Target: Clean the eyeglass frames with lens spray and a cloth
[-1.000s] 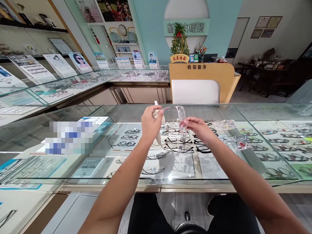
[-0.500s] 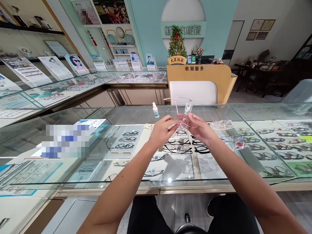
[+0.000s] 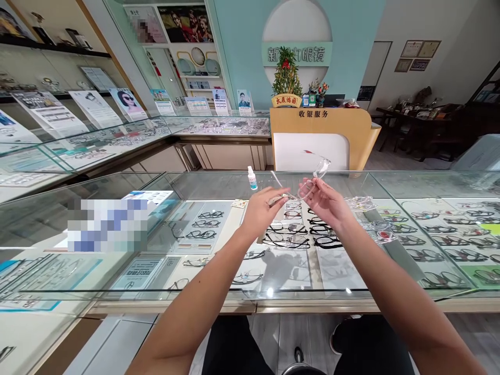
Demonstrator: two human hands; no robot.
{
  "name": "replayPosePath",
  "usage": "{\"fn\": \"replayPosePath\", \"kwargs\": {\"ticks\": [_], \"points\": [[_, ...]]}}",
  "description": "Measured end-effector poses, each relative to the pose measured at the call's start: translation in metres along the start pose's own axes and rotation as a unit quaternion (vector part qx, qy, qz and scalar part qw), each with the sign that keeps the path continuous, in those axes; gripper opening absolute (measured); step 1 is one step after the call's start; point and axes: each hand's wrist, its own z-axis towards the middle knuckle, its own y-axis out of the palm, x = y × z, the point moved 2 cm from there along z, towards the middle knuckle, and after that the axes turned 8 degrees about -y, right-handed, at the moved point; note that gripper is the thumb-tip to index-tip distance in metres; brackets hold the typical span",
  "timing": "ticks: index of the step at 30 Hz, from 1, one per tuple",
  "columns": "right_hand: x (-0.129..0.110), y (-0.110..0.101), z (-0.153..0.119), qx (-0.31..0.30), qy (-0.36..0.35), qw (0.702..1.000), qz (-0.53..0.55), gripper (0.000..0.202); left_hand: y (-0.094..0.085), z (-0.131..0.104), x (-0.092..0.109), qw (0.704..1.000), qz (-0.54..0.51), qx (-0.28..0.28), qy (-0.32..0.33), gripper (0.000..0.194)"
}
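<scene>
A pair of clear-framed eyeglasses (image 3: 322,166) is held above the glass counter, tilted, with one lens up to the right and its temples spread. My right hand (image 3: 327,202) pinches the frame near the bridge between thumb and fingers. My left hand (image 3: 262,212) is closed at the other end of the frame; a small pale thing shows between its fingers, too unclear to name. A white spray bottle (image 3: 252,179) with a blue label stands on the glass beyond my left hand. Beneath both hands, rows of dark-framed glasses (image 3: 287,240) lie inside the case.
More clear-framed glasses (image 3: 380,234) lie on the counter to the right of my right forearm. At the left is a white printed sheet (image 3: 107,224), partly blurred. Across the aisle stand a wooden cashier desk (image 3: 363,138) and another glass display case (image 3: 219,136).
The eyeglasses have turned and moved rightward with my right hand, which has drawn a little away from the left. The camera view has shifted slightly.
</scene>
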Motion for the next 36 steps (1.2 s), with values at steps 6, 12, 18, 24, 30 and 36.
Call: {"fn": "replayPosePath", "kwargs": {"ticks": [6,12,18,24,30,36], "points": [[-0.016,-0.015,0.008,0.010,-0.023,0.997,0.073,0.024,-0.029,0.017,-0.035,0.977,0.059,0.104,-0.179,0.047],[-0.018,-0.018,0.008,0.016,-0.035,0.996,0.080,0.021,-0.056,0.035,-0.097,0.933,0.142,0.139,-0.299,0.048],[-0.020,-0.018,0.010,0.005,-0.042,0.998,0.039,0.027,-0.044,0.035,-0.124,0.934,0.197,0.085,-0.286,0.051],[-0.025,-0.020,0.012,-0.012,-0.043,0.999,0.031,0.036,-0.034,0.058,-0.122,0.923,0.227,0.103,-0.293,0.052],[-0.025,-0.024,0.015,-0.028,-0.041,0.999,0.021,0.037,-0.024,0.104,-0.129,0.911,0.175,0.105,-0.359,0.070],[-0.019,-0.028,0.018,-0.061,-0.041,0.997,0.012,0.033,-0.014,0.116,-0.132,0.912,0.142,0.103,-0.371,0.029]]}}
